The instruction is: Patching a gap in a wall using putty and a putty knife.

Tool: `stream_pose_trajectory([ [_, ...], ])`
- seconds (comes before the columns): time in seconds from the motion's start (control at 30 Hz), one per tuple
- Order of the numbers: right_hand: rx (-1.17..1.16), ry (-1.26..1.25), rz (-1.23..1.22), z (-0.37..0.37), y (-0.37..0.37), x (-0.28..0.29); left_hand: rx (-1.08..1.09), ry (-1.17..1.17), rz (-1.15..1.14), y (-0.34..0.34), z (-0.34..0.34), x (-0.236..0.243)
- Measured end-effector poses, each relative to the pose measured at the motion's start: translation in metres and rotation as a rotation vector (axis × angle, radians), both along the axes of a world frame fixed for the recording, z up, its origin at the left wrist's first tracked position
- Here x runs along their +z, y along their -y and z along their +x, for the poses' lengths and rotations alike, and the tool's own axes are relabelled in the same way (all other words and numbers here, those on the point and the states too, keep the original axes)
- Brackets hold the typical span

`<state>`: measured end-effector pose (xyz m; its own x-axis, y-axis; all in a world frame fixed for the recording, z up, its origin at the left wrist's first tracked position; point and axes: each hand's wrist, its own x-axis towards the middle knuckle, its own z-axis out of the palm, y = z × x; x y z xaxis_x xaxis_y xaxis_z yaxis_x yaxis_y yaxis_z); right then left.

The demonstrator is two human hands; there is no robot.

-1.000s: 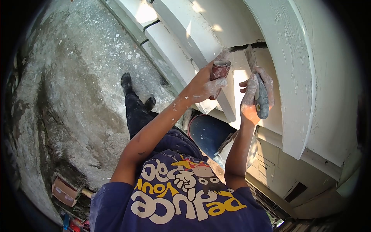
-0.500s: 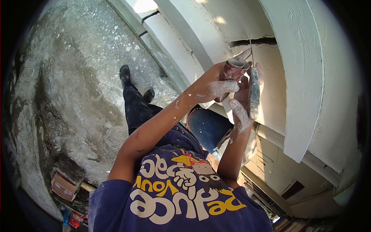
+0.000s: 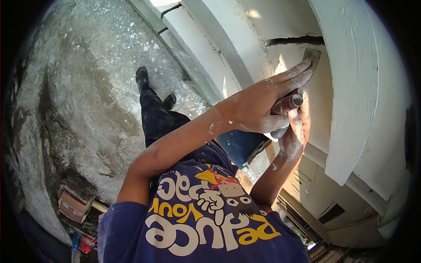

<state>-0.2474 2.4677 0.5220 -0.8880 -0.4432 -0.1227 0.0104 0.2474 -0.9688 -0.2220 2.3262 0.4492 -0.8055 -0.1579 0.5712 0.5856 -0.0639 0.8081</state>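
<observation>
Between the thumb and fingers of my left hand (image 3: pixel 258 107) is a reddish-brown roll of what looks like sandpaper (image 3: pixel 285 105), its open end showing. The outstretched fingers of that hand lie against the flat blade of a putty knife (image 3: pixel 313 57). My right hand (image 3: pixel 294 142), partly hidden behind the left, is closed round the putty knife's handle, of which only a dark end shows. White powder or paste coats both hands. The blade stands beside a pale wall (image 3: pixel 285 55) with a dark crack (image 3: pixel 294 40) across it.
A white, roughly coated curved panel (image 3: pixel 348 87) stands close at the right. A blue container (image 3: pixel 237 144) sits below my forearms. Pale ledges (image 3: pixel 193 35) run beside the paint-spattered concrete floor (image 3: pixel 101 79). At the lower left lies a cardboard box (image 3: pixel 72 207).
Both hands have moved right and come together. The putty knife has turned from edge-on to show its flat blade, and my left fingers now lie along it.
</observation>
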Motion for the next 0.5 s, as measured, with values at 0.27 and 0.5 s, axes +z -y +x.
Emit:
stream_pose_trajectory([
  [0.27,-0.011,-0.119,0.046,-0.002,0.025,-0.004,-0.148,0.136,0.141,0.019,-0.007,-0.001],
  [0.5,-0.096,-0.212,-0.153,-0.004,0.034,-0.022,-0.239,0.127,0.217,0.027,-0.019,0.017],
])
